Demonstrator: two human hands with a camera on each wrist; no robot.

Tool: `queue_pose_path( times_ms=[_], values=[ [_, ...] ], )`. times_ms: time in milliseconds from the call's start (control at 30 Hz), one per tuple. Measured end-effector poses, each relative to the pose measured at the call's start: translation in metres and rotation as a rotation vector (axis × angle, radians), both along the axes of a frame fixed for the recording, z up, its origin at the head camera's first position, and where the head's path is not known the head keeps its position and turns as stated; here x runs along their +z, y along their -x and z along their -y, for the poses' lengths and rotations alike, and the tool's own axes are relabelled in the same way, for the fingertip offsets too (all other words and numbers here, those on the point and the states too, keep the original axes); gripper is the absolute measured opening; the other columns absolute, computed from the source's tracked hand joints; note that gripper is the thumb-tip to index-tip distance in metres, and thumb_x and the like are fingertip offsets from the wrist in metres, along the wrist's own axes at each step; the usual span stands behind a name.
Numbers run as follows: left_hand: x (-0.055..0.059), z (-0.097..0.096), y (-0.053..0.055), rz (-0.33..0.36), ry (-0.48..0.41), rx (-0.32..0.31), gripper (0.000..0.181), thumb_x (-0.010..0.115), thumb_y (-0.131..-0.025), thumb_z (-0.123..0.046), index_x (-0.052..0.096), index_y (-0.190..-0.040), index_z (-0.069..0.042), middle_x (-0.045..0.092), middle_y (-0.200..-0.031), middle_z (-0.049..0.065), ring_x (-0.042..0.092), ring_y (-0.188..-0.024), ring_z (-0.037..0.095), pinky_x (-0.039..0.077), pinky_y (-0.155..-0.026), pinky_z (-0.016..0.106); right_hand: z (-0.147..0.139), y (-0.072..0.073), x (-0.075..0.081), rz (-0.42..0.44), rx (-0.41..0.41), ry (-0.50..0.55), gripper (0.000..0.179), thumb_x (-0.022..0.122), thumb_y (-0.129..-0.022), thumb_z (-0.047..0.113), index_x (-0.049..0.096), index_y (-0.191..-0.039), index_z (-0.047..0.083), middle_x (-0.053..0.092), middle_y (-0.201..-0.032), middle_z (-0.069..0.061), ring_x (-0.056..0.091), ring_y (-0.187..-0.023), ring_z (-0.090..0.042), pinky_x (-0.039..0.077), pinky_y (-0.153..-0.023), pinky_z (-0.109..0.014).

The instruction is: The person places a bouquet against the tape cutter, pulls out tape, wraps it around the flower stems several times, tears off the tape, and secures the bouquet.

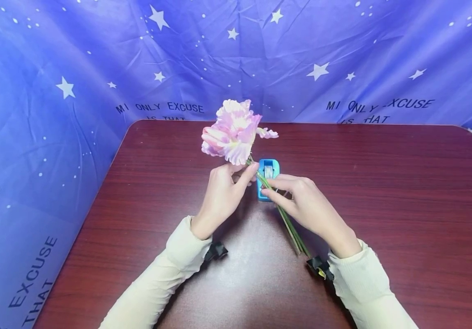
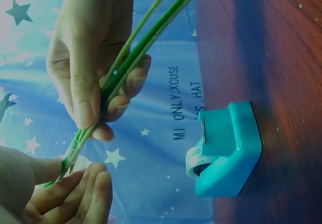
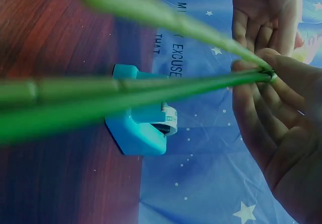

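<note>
A small bunch of pink and lilac flowers [image 1: 233,130] tilts up to the left above the table, its long green stems [image 1: 288,224] slanting down toward the right. Just below the blooms, my left hand [image 1: 223,194] pinches the stems between thumb and fingers. My right hand [image 1: 307,201] grips them a little lower, thumb on one side and fingertips on the other. In the left wrist view the two hands are close together along the stems. Behind them stands a blue tape dispenser [image 2: 229,143] with a roll of tape [image 2: 195,161] in it.
The dark red wooden table [image 1: 384,183] has rounded far corners. A blue cloth [image 1: 240,59] with white stars and printed lettering hangs behind it and along the left side. Black straps [image 1: 217,251] with small devices sit at both cuffs.
</note>
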State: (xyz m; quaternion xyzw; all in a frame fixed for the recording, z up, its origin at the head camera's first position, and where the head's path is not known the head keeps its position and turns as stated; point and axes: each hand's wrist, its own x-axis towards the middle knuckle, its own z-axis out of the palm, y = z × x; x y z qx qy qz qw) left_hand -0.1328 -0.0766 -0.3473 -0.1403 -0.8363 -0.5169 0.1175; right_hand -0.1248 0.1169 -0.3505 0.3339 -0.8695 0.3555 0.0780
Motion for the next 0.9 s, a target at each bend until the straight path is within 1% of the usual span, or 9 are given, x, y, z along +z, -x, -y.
queue_pose_path(
  times_ms=[100, 267, 433, 533, 667, 767, 900],
  values=[
    [0.000, -0.003, 0.001, 0.008, -0.042, -0.007, 0.022, 0.065, -0.097, -0.022, 0.075, -0.093, -0.003, 0.073, -0.073, 0.009, 0.072, -0.069, 0.024, 0.054, -0.064, 0.025, 0.000, 0.000, 0.001, -0.010, 0.000, -0.001, 0.006, 0.068, -0.095, 0.017, 0.070, -0.090, 0.020, 0.062, -0.080, 0.008, 0.049, -0.065, -0.005, 0.047, -0.059, -0.028],
    [0.002, -0.009, 0.004, 0.018, -0.068, -0.021, 0.023, 0.066, -0.096, -0.022, 0.075, -0.097, -0.002, 0.074, -0.074, 0.011, 0.072, -0.070, 0.021, 0.054, -0.066, 0.028, -0.003, 0.001, 0.003, -0.016, -0.016, -0.002, 0.015, 0.070, -0.093, 0.015, 0.064, -0.080, 0.021, 0.050, -0.069, 0.010, 0.042, -0.057, -0.006, 0.039, -0.054, -0.021],
    [0.005, -0.015, 0.006, 0.020, -0.060, -0.030, 0.023, 0.065, -0.096, -0.024, 0.075, -0.095, -0.003, 0.074, -0.073, 0.007, 0.071, -0.070, 0.014, 0.054, -0.069, 0.030, -0.007, 0.001, 0.006, -0.021, -0.035, -0.015, 0.013, 0.071, -0.092, 0.016, 0.067, -0.081, 0.020, 0.049, -0.067, 0.010, 0.040, -0.055, -0.004, 0.037, -0.053, -0.020],
    [0.005, -0.019, 0.008, 0.034, -0.073, -0.039, 0.023, 0.066, -0.096, -0.025, 0.076, -0.093, -0.004, 0.074, -0.074, 0.008, 0.072, -0.071, 0.014, 0.054, -0.071, 0.027, -0.010, 0.001, 0.008, -0.017, -0.040, -0.024, 0.013, 0.071, -0.092, 0.015, 0.068, -0.081, 0.020, 0.051, -0.068, 0.010, 0.042, -0.056, -0.004, 0.039, -0.053, -0.020],
    [0.005, -0.025, 0.011, 0.053, -0.102, -0.060, 0.022, 0.067, -0.095, -0.024, 0.076, -0.098, -0.004, 0.075, -0.077, 0.008, 0.072, -0.072, 0.015, 0.055, -0.072, 0.023, -0.015, 0.002, 0.011, 0.006, -0.050, -0.035, 0.012, 0.070, -0.093, 0.015, 0.069, -0.082, 0.020, 0.055, -0.067, 0.010, 0.048, -0.056, -0.004, 0.042, -0.054, -0.021],
    [0.006, -0.030, 0.012, 0.059, -0.103, -0.071, 0.021, 0.067, -0.095, -0.024, 0.077, -0.102, -0.006, 0.075, -0.078, 0.007, 0.072, -0.072, 0.011, 0.054, -0.073, 0.021, -0.019, 0.001, 0.014, 0.043, -0.063, -0.039, 0.010, 0.070, -0.093, 0.015, 0.071, -0.084, 0.019, 0.059, -0.067, 0.009, 0.054, -0.055, -0.004, 0.045, -0.055, -0.021],
    [0.007, -0.039, 0.015, 0.068, -0.100, -0.086, 0.021, 0.068, -0.095, -0.024, 0.077, -0.101, -0.006, 0.075, -0.079, 0.006, 0.070, -0.073, 0.007, 0.054, -0.073, 0.019, -0.026, 0.000, 0.019, 0.118, -0.093, -0.058, 0.007, 0.069, -0.094, 0.016, 0.074, -0.089, 0.017, 0.067, -0.069, 0.011, 0.064, -0.058, -0.006, 0.052, -0.061, -0.024]
  ],
)
